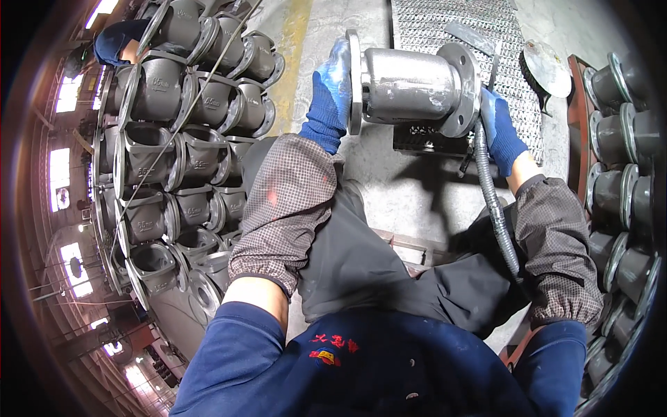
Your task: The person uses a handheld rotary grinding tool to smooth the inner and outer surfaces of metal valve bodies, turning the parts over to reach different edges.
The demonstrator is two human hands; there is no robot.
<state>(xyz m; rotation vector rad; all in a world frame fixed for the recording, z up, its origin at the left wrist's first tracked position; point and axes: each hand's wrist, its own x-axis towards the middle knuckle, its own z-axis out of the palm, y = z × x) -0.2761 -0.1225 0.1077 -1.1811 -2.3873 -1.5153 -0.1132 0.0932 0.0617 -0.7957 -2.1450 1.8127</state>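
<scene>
A grey cast-metal flanged pipe piece lies on its side in front of me, one round flange at each end. My left hand, in a blue glove, grips the left flange. My right hand, also blue-gloved, presses against the right flange and holds a tool with a ribbed grey hose that runs down toward my lap. The tool's head is hidden behind the flange. Checked sleeve covers sit over both forearms.
Stacked dark grey valve castings fill the left side, and more flanged castings line the right. A metal mesh grate lies behind the piece, with a round disc beside it. Another person in blue bends at the upper left.
</scene>
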